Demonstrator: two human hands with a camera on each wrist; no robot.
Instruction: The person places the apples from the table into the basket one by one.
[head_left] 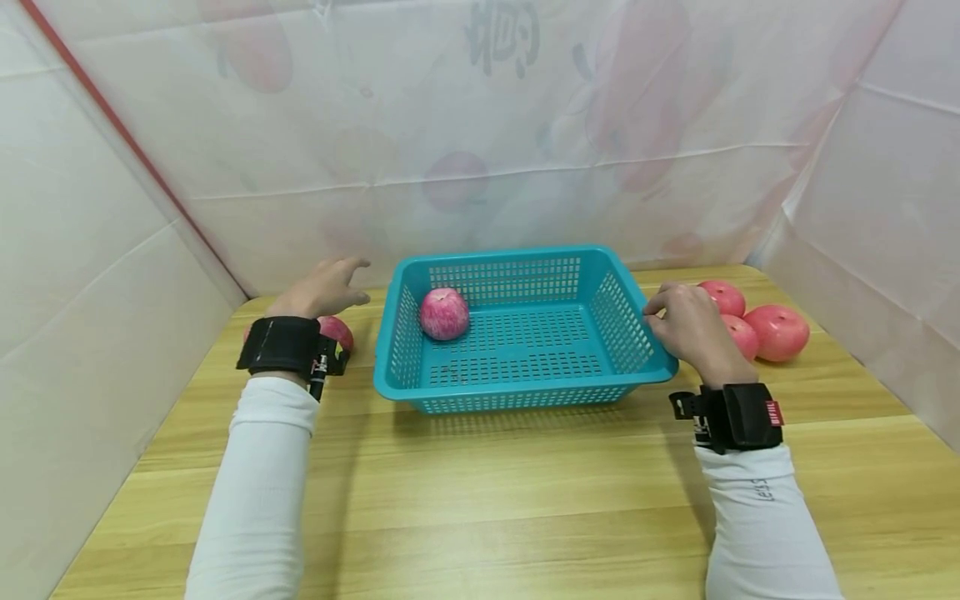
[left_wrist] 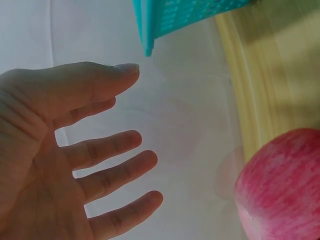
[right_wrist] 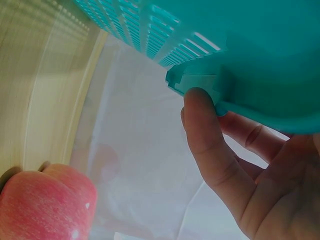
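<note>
A teal plastic basket (head_left: 510, 390) with slotted walls stands in the middle of the wooden table, one red apple (head_left: 444, 314) inside at its left end. My right hand (head_left: 692, 327) pinches the basket's right rim; in the right wrist view the thumb (right_wrist: 207, 135) presses below the rim and the fingers lie on its other side. Left of the basket, my left hand (head_left: 318, 287) hovers with its fingers apart and holds nothing. Below that hand's wrist is another apple (head_left: 337, 332), partly hidden by the strap, and it shows large in the left wrist view.
Three apples (head_left: 777, 332) sit close together on the table (head_left: 525, 492), just right of my right hand. White printed sheeting (head_left: 480, 108) hangs behind the table and along both sides. Each wrist wears a black strap (head_left: 279, 343).
</note>
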